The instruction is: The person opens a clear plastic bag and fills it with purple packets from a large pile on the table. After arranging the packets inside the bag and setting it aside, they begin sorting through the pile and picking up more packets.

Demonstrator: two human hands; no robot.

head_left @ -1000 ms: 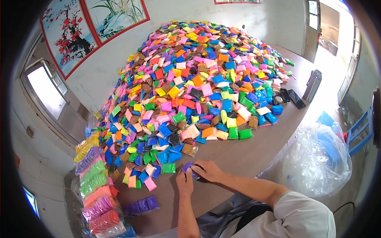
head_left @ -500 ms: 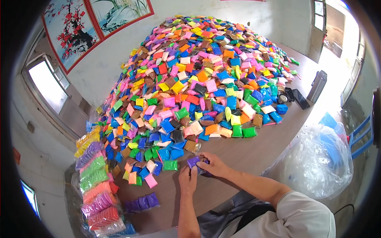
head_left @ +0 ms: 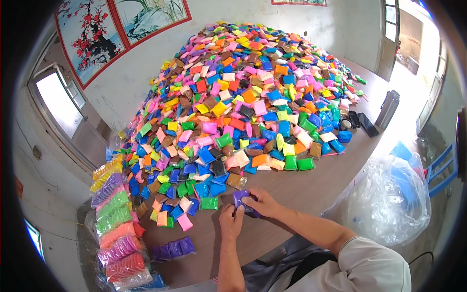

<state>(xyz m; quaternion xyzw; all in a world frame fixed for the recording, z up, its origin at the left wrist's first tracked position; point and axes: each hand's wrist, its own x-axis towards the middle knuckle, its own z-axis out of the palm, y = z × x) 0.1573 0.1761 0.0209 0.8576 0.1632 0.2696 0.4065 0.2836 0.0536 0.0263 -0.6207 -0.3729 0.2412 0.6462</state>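
Note:
Between my two hands are purple packets (head_left: 239,197), small and soft-looking in clear wrap, held just above the near edge of the table. My left hand (head_left: 230,223) grips them from the left with its thumb up against them. From the right, my right hand (head_left: 263,203) closes over them, thumb and fingers pressed on the wrap. How many packets are in my grip is partly hidden by the fingers. A row of several purple packets (head_left: 174,248) lies on the table to the left of my left forearm. A green packet (head_left: 209,203) is just beyond my left hand.
A huge heap of multicoloured packets (head_left: 233,124) covers much of the brown table (head_left: 296,187). Stacked rows of bagged packets (head_left: 116,209) line the left edge. A steel flask (head_left: 387,109) and a black case (head_left: 367,124) stand right. Clear plastic bags (head_left: 389,204) bulge beside a blue chair (head_left: 442,168).
The purple packets in my hands have tilted slightly and show more of their upper face. Both hands stay in nearly the same place; the view has shifted a little.

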